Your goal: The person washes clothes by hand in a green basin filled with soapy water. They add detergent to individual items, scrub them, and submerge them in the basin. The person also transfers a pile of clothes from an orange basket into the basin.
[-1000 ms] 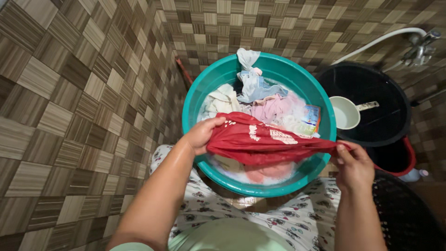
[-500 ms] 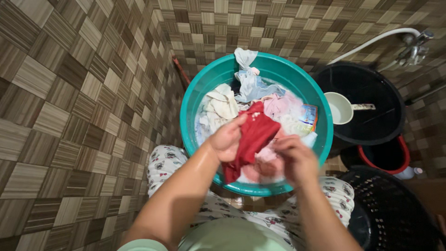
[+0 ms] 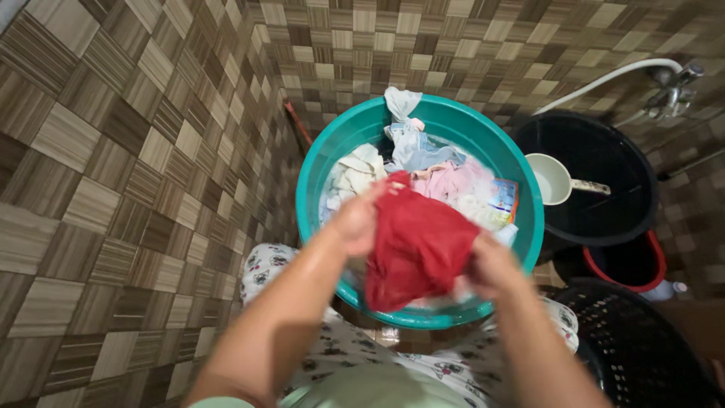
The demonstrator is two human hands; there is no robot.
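A wet red garment [image 3: 419, 245] hangs bunched between both my hands above the near side of a teal plastic basin [image 3: 321, 162]. My left hand [image 3: 355, 221] grips its upper left edge. My right hand [image 3: 491, 268] holds its right side; both hands are blurred. The basin holds soapy water and several soaking clothes: a white piece [image 3: 355, 170], a pale blue one [image 3: 415, 147] draped over the far rim, and a pink one [image 3: 453, 181].
A black tub [image 3: 604, 204] with a white dipper [image 3: 555, 180] floating in it stands right of the basin. A red-rimmed bucket [image 3: 638, 264] and a black mesh basket [image 3: 642, 347] sit at lower right. A tap with a white hose [image 3: 672, 83] is on the tiled wall.
The red garment was stretched wide between my hands, then my hands came together and bunched it. It now hangs lower and broader between them.
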